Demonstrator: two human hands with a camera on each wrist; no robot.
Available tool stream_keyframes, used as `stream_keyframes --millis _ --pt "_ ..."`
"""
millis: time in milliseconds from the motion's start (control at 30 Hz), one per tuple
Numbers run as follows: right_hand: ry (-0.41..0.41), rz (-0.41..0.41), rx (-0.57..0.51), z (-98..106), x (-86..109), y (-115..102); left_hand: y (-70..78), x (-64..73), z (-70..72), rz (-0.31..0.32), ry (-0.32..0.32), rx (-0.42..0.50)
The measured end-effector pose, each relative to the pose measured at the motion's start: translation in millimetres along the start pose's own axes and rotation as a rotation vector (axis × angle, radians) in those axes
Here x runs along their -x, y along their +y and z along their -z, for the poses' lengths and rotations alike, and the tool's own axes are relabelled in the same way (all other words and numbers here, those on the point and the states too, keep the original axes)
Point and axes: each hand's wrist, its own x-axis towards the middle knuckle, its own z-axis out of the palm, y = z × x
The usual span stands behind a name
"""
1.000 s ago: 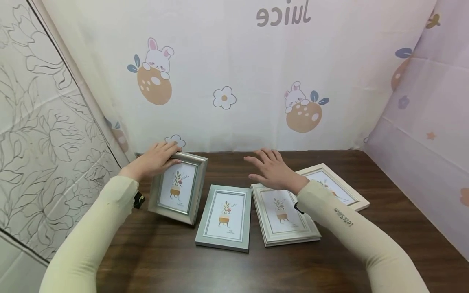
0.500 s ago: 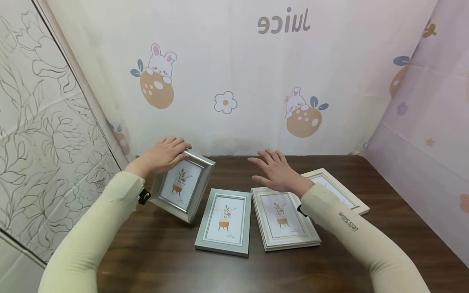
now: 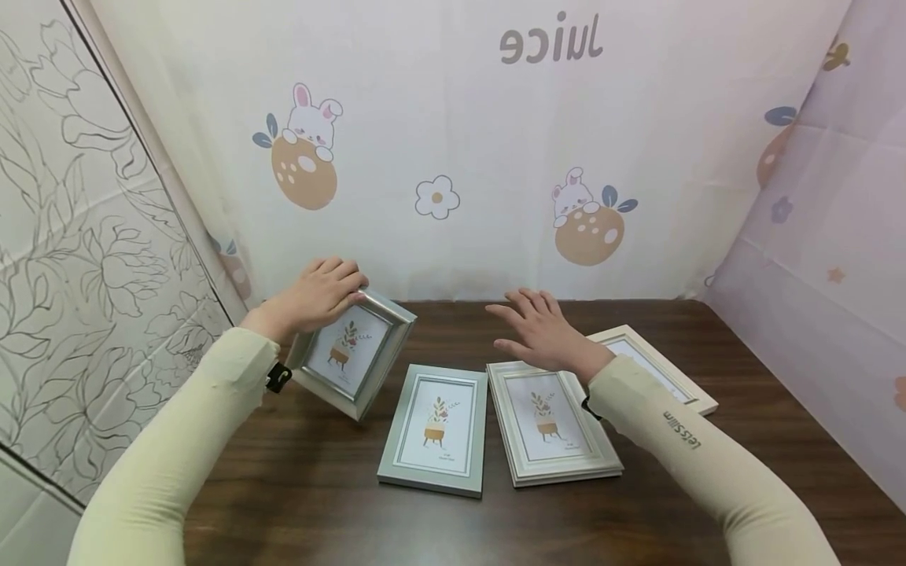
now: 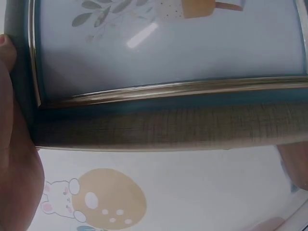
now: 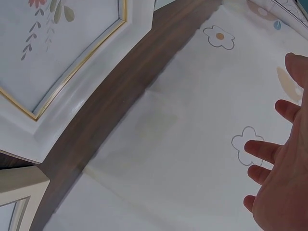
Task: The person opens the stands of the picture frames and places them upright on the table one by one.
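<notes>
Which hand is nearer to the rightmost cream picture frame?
The right hand, hovering just left of the cream frame; the left hand is farther left, holding the silver frame.

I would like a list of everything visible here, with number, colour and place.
Tilted frame: one, silver, left
Flat frame: one, grey-green, centre
Stacked frames: apparently two, cream, right of centre
Rear frame: one, cream, far right, partly hidden
Table: one, dark brown, under the frames
Printed cloth: count unclear, mostly white, behind and right
Flowered panel: one, white and grey, far left
Sleeves: two, pale yellow, lower left and right
Wrist straps: two, black, at sleeve ends
Left hand: one, bare, gripping the tilted frame
Right hand: one, bare, near the stacked frames, holding nothing
</notes>
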Motion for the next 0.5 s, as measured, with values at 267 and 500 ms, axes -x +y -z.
stream_keyframes --millis 267,500 --pt "0.017 -0.01 0.008 2.9 2.3 6.7 3.5 -7.3 12.0 -0.084 0.046 -0.001" --pt "0.021 -0.027 -0.005 7.1 6.6 12.3 8.3 -13.5 15.6 -0.136 0.042 0.008"
